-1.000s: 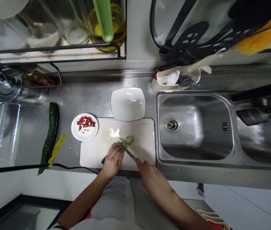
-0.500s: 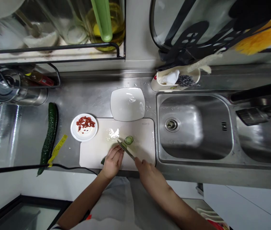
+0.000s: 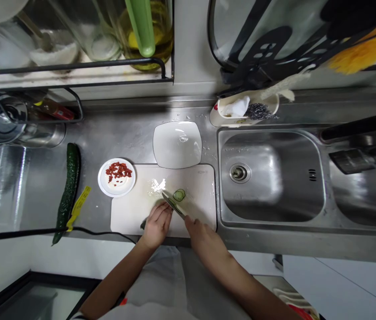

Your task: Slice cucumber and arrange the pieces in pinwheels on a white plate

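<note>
The left hand [image 3: 156, 224] is bent over a cucumber piece [image 3: 143, 223], fingers together and pressing it to the cutting board [image 3: 131, 218]; the piece's dark end protrudes beyond the hand, and the rest is largely covered. The right hand [image 3: 201, 235] is closed around the handle of a knife [image 3: 172, 204], its blade angled just beside the left fingertips. Green flesh shows along the blade; whether the edge touches the board cannot be told. Cucumber slices [image 3: 179, 194] lie overlapping on the board, near the blade.

Containers noted: a round white plate [image 3: 101, 178], overlapping the board's far left corner, holds small red pieces [image 3: 119, 170], mostly gathered toward its far side. A squarish white dish [image 3: 177, 144] sits at the board's far edge, its glossy surface catching light. Beside the sink [image 3: 274, 200], a cream caddy [image 3: 221, 119] contains a white wad [image 3: 237, 108] and a dark scouring mesh [image 3: 259, 111]. On the rack [image 3: 117, 66], a clear vessel holds yellow liquid [image 3: 164, 42]; farther left, a jar holds a white substance [image 3: 54, 53], type indeterminable.

A whole cucumber [image 3: 68, 191] lies on the counter, left of the plate, beside a yellow tag [image 3: 79, 206].
</note>
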### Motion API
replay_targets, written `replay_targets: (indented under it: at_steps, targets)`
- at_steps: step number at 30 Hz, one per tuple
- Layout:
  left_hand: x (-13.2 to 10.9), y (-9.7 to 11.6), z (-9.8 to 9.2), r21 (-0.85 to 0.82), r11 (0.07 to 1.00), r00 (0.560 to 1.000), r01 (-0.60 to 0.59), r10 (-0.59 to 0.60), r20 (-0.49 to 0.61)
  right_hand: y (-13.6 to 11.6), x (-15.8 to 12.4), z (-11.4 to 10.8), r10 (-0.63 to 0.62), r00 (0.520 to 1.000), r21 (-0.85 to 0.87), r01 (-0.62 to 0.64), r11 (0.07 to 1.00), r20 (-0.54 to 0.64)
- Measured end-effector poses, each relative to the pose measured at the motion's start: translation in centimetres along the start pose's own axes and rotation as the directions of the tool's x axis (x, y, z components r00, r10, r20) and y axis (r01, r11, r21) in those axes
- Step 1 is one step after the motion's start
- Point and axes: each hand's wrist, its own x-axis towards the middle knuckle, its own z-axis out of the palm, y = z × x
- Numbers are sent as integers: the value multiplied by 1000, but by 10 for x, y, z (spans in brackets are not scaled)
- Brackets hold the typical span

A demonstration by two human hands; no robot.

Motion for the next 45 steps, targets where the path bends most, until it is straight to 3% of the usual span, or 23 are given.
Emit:
replay_targets:
  at_steps: [20,27,33,37,41,45]
  targets:
    - [-3,-2,2,-17,1000,1000,14,-14,7,2,27,37,-18,997,114,27,993,-76]
    - [-3,2,-2,-62,992,992,112,-108,59,9,13,40,36,979,45,-27,999,-202]
    - [1,11,-12,-47,978,979,204,-202,38,23,0,35,57,922,-51,-83,995,-384]
    - [10,24,-19,-10,990,990,138,-139,-13,27,0,38,54,908,-83,-97,992,-416]
    - [28,37,-14,3,1000,988,-26,26,150,24,-2,37,61,918,-96,-106,990,-391]
    - [46,37,1,52,997,973,-56,43,228,20,-5,33,70,930,-96,-112,989,-360]
